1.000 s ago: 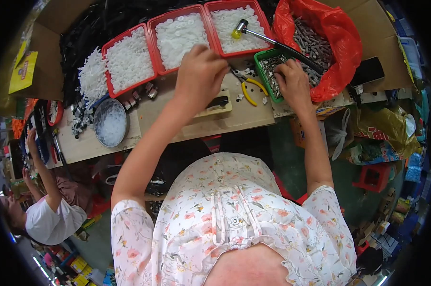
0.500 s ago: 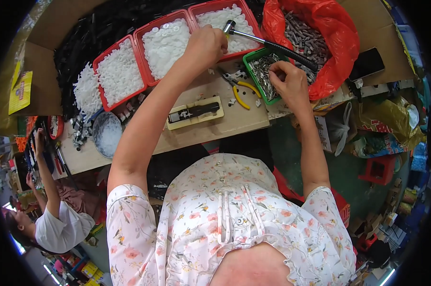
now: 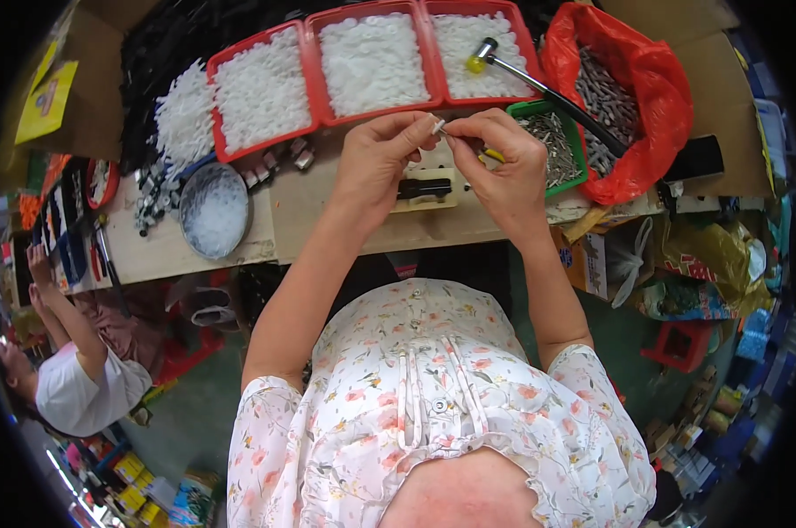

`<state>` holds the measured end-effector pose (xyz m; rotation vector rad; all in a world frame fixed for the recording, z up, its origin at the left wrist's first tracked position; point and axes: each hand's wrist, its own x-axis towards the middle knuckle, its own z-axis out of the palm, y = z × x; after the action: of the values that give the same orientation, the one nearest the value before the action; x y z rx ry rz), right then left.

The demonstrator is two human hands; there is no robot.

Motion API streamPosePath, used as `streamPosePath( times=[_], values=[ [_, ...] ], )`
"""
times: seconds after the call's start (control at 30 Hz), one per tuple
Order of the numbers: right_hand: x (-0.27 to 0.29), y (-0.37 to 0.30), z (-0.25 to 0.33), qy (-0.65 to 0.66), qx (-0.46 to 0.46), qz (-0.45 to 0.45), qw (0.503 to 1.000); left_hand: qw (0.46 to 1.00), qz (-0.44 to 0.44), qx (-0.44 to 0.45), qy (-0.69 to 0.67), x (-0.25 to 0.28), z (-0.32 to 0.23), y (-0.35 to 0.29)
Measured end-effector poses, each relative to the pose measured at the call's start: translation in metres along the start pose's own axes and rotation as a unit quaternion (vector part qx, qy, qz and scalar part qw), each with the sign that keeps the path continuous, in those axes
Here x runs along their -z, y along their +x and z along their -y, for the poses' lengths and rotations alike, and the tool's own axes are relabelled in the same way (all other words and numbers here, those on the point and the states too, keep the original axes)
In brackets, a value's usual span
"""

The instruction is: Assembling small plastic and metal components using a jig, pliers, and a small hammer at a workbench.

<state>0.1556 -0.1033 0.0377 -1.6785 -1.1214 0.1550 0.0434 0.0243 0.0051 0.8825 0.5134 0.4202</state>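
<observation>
Three trays (image 3: 376,62) at back of tabletop (image 3: 345,220), bowl (image 3: 214,211) at left, hammer (image 3: 539,84) and bag (image 3: 631,97) at right.

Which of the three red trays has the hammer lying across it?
The rightmost red tray, beside the red bag. The hammer rests its head on that tray's white pieces; the other two hold only white pieces.

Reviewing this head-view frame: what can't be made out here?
- Small white piece, head view: too small to identify, pinched between left hand and right hand.
- Black part on the cream block: partly covered by both hands.
- Green tray contents: near side hidden by the right hand; pieces too small to tell apart.
- Hammer handle end: lost against the red bag.
</observation>
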Motion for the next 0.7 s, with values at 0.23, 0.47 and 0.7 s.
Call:
streamPosePath(
  times=[0.23, 0.47, 0.7],
  values=[
    [-0.021, -0.003, 0.014, -0.066, 0.054, 0.029, 0.996, 0.998, -0.036, -0.041, 0.009, 0.017, -0.004, -0.024],
    [-0.015, -0.009, 0.006, 0.179, -0.145, 0.109, 0.967, 0.975, 0.017, -0.055, 0.215, 0.034, -0.018, -0.026],
    [-0.012, -0.021, -0.005, 0.282, -0.169, 0.149, 0.932, 0.956, 0.098, 0.004, 0.277, 0.029, -0.024, -0.023]
  ],
)
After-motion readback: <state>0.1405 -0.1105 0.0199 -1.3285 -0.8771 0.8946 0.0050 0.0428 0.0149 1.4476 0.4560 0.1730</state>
